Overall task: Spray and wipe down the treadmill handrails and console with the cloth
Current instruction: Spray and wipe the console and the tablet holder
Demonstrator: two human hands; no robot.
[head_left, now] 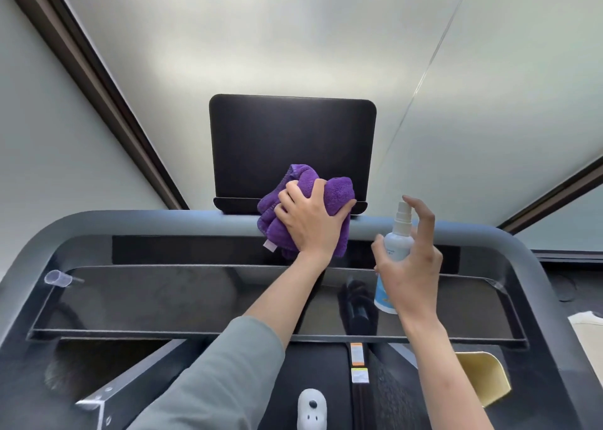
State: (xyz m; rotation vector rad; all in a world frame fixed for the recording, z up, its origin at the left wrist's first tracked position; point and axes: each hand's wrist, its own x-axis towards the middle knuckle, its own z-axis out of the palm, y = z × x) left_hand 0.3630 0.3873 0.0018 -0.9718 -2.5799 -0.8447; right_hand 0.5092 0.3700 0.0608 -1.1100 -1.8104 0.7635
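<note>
Your left hand (310,224) has its fingers curled over the bunched purple cloth (306,208), pressing it onto the grey front handrail (163,224) where that rail meets the lower lip of the black console screen (292,142). Your right hand (412,266) grips the spray bottle (394,256) round its body, index finger raised above the nozzle, not visibly pressing it. The bottle stands upright, near the cloth and to its right, above the glossy tray (163,299). In my judgement the wipe would go best in overlapping passes along the rail with flat, even pressure. Aim any spray at the cloth, not at the screen, to keep liquid out of the seams.
</note>
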